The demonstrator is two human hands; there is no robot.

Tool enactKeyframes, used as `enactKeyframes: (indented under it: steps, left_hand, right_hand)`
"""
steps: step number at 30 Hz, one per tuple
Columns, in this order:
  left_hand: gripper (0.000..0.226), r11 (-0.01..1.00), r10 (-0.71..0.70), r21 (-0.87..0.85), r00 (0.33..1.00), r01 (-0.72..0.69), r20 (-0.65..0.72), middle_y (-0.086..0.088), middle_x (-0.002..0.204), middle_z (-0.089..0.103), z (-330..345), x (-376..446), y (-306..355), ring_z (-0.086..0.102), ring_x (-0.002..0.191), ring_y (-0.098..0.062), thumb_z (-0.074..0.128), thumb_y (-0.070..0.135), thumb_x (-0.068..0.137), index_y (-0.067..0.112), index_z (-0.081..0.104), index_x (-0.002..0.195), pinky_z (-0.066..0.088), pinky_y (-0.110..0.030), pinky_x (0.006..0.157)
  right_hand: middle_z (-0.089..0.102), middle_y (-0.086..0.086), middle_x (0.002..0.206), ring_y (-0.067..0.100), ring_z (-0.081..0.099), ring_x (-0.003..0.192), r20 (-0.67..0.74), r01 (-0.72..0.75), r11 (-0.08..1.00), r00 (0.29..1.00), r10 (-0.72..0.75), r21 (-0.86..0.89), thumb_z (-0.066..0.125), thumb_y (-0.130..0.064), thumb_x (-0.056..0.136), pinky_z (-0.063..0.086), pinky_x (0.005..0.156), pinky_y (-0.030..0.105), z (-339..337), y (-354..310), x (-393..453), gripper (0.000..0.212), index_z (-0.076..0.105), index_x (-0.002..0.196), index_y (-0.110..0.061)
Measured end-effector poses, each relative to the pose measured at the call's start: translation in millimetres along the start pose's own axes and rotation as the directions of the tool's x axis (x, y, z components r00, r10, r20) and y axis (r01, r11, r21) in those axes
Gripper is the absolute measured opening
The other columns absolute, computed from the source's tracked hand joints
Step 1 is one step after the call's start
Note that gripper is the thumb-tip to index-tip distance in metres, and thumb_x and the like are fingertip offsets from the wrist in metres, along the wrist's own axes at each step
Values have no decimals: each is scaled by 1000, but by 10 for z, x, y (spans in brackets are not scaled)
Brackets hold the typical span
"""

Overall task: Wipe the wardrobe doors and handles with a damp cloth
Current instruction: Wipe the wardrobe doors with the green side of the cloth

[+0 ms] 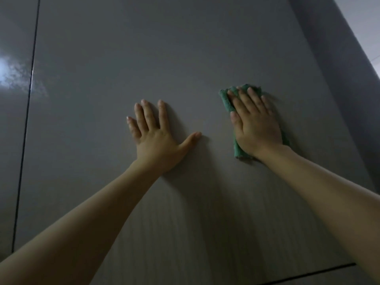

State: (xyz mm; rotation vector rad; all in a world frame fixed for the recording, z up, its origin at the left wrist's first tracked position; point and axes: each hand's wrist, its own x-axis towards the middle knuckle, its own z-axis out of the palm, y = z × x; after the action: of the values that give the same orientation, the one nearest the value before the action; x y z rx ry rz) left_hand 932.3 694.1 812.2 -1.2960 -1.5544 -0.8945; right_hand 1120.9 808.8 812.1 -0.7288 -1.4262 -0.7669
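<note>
Looking up: a grey wardrobe door [185,58] fills nearly the whole view, with two bare forearms reaching onto it from the bottom edge.
Landmark: the wardrobe door, smooth and matt grey, faintly streaked with vertical grain in its lower half; every place below is given against it.
Left hand: the left hand [156,138] lies flat on the door a little left of its middle, palm to the surface, fingers straight and spread, thumb stretched out to the right. It holds nothing.
Right hand: the right hand [255,124] lies on the door right of the middle and slightly higher than the left hand, fingers straight and close together, pressing a cloth flat against the surface. The fingers are not curled round the cloth.
Cloth: a green cloth [228,101], folded or bunched, is trapped between the right palm and the door. Its edge shows above the fingertips, along the thumb side, and below the heel of the hand near the wrist.
Gap between hands: bare door shows between the left thumb tip and the cloth; the two hands do not touch.
Door seams: a thin dark vertical seam [26,120] runs along the door's left edge, dividing it from a neighbouring panel [12,140]. A dark horizontal seam [320,273] crosses at the door's lower right.
Glare: a pale patch of reflected light [8,73] sits on the neighbouring panel, left of the vertical seam.
Right edge: beyond the door's right edge a darker grey side surface [339,58] slants away, with a lighter area at the top right corner.
</note>
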Motion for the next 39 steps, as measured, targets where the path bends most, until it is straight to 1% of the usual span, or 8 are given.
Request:
enactKeyframes:
  steps: [5, 9, 14, 19, 24, 31, 36, 39]
  left_hand:
    - [116, 1000, -20, 19, 1000, 20, 12, -14, 154, -30, -1, 11, -4, -33, 140, -30, 20, 89, 67, 19, -21, 150, -22, -49, 113]
    - [116, 1000, -13, 14, 1000, 12, 18, -15, 155, -30, -22, 6, 9, -33, 140, -30, 20, 88, 67, 18, -20, 150, -22, -48, 113]
    - [115, 999, -40, 19, 998, 39, 38, -16, 156, -26, -87, 9, 62, -30, 141, -30, 27, 85, 71, 13, -14, 151, -22, -49, 113]
    - [94, 995, 89, -37, 996, -89, 16, -15, 156, -27, 20, -17, 420, -31, 141, -27, 31, 69, 89, 14, -13, 152, -22, -46, 114]
    - [99, 996, 85, -4, 996, -85, 1, -18, 153, -30, 173, -23, 521, -34, 140, -31, 24, 78, 84, 19, -18, 150, -25, -49, 111]
    - [104, 995, 91, 39, 996, -90, -12, -20, 153, -29, 190, -20, 526, -32, 140, -33, 22, 81, 80, 17, -18, 150, -21, -53, 112]
    - [114, 996, 85, 26, 996, -84, -10, -20, 153, -29, 203, -41, 529, -32, 140, -33, 19, 88, 70, 18, -20, 150, -20, -54, 113]
    - [120, 996, 83, 23, 996, -84, 12, -19, 153, -31, 168, -44, 547, -33, 140, -33, 18, 92, 63, 18, -22, 149, -20, -54, 113]
  right_hand:
    - [39, 7, 149, 28, 31, 140, -62, 103, 995, 993, -102, 7, 24, -34, 97, 15, 116, 43, 37, -148, -374, 54, 38, 144, -12]
    - [37, 5, 151, 25, 29, 141, -28, 200, 980, 980, -199, 11, 25, -33, 97, 13, 115, 42, 8, -35, -413, 53, 35, 146, -14]
    - [32, 3, 153, 24, 24, 143, -1, 54, 999, 999, -54, 7, 16, -37, 95, 8, 117, 40, -13, 124, -158, 59, 31, 148, -16]
    - [32, 5, 153, 25, 23, 144, -26, 32, 999, 999, -31, 10, 18, -37, 96, 8, 117, 40, -40, 82, -266, 58, 31, 148, -14]
    - [32, 7, 153, 25, 25, 143, 52, 225, 974, 973, -224, -23, 22, -33, 98, 11, 117, 42, -92, 346, -470, 55, 30, 147, -12]
    - [27, 8, 155, 24, 17, 146, 1, -109, 994, 994, 109, -19, 15, -37, 96, 3, 117, 37, -106, 435, -187, 60, 27, 149, -12]
    - [36, 7, 150, 26, 28, 141, 24, 205, 979, 979, -204, -23, 26, -31, 97, 13, 116, 41, -84, 408, -622, 53, 36, 145, -9]
    - [38, 11, 149, 29, 30, 140, -7, 104, 992, 994, -105, -71, 23, -34, 96, 15, 116, 41, -130, 632, -389, 56, 37, 144, -8]
